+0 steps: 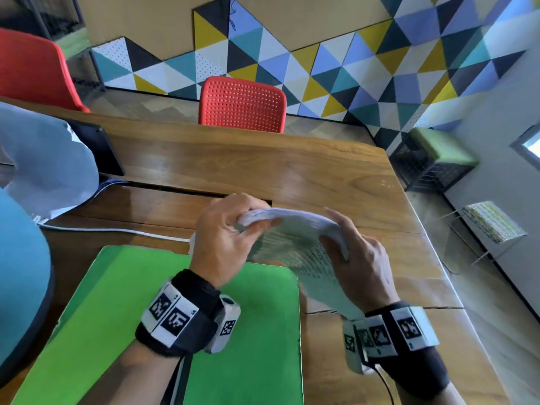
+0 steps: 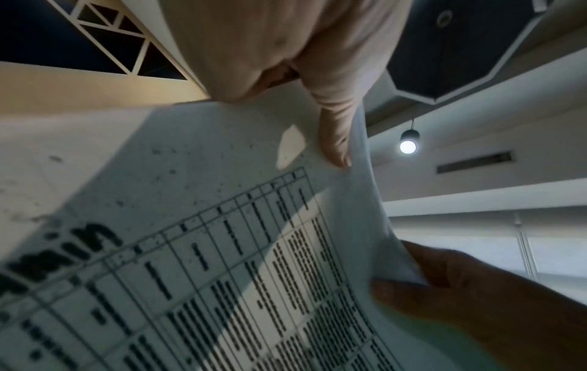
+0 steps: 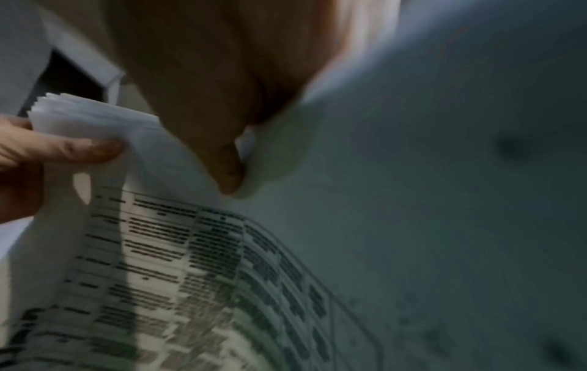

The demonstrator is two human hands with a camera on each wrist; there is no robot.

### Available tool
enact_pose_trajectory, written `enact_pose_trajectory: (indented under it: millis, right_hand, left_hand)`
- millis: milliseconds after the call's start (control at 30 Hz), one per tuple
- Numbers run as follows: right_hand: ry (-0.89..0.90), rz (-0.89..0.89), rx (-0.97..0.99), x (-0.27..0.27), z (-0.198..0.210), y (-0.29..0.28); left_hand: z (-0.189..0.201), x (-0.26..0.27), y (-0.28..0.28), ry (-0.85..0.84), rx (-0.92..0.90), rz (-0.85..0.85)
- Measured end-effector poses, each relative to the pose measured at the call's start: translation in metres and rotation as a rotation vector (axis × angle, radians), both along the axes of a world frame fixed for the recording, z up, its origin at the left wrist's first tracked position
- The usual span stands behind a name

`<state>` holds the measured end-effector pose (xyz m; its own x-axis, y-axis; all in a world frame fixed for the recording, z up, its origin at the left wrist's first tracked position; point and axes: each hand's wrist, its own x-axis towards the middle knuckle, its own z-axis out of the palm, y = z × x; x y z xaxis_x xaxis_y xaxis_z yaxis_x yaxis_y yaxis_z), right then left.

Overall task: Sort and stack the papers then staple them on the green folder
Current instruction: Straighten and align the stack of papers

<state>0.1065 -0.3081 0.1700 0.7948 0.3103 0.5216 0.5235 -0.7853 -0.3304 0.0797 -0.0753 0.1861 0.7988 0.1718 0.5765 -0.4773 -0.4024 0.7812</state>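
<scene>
From the head camera, the left hand (image 1: 225, 238) and right hand (image 1: 361, 264) each grip an end of a bowed stack of papers (image 1: 295, 244), held in the air above the wooden table (image 1: 263, 165) at the far right corner of the green folder (image 1: 117, 317). The left wrist camera shows the left thumb pressed on the printed sheet. The right wrist camera, blurred, shows fingers (image 3: 63, 148) pinching the stack's corner.

2 hands (image 1: 225, 235), 2 red chairs (image 1: 242, 105)
</scene>
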Motion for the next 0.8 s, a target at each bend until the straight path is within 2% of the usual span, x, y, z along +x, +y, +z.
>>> enact_pose_trajectory:
  millis: [67, 133, 233, 300, 333, 400, 433, 500, 600, 667, 733, 800]
  right_hand:
    - [-0.012, 0.011, 0.064, -0.004, -0.001, 0.008]
    - [0.041, 0.012, 0.163, -0.009, -0.004, 0.006]
    - [0.229, 0.058, 0.431, -0.018, -0.005, -0.005]
    - [0.392, 0.100, 0.755, -0.022, -0.007, -0.014]
    - [0.467, 0.098, 0.897, -0.024, -0.011, -0.016]
    - [0.601, 0.053, 1.033, -0.027, -0.028, -0.014]
    - [0.661, 0.030, 1.077, -0.029, -0.038, -0.010]
    - [0.811, -0.020, 1.136, -0.034, -0.066, -0.004]
    - [1.199, -0.186, 1.113, -0.051, -0.120, -0.006]
    - [1.376, -0.368, 0.851, -0.067, -0.169, -0.012]
    - [1.414, -0.439, 0.721, -0.079, -0.203, -0.012]
    - [1.340, -0.493, 0.803, -0.085, -0.203, -0.009]
  left_hand:
    - [0.006, -0.002, 0.004, -0.054, -0.015, 0.081]
    - [0.005, -0.003, 0.011, -0.031, -0.073, 0.184]
    - [-0.010, -0.004, 0.033, 0.191, -0.399, 0.339]
    - [-0.031, -0.008, 0.045, 0.430, -0.639, 0.217]
    - [-0.041, -0.013, 0.046, 0.559, -0.665, 0.098]
    - [-0.062, -0.024, 0.036, 0.801, -0.587, -0.153]
    - [-0.075, -0.031, 0.028, 0.886, -0.547, -0.211]
    - [-0.102, -0.042, 0.014, 0.933, -0.551, -0.186]
    - [-0.150, -0.056, 0.009, 1.076, -0.568, 0.004]
    - [-0.172, -0.064, 0.008, 1.259, -0.581, 0.028]
    - [-0.185, -0.069, 0.005, 1.320, -0.576, 0.054]
    - [-0.191, -0.070, 0.004, 1.327, -0.582, 0.096]
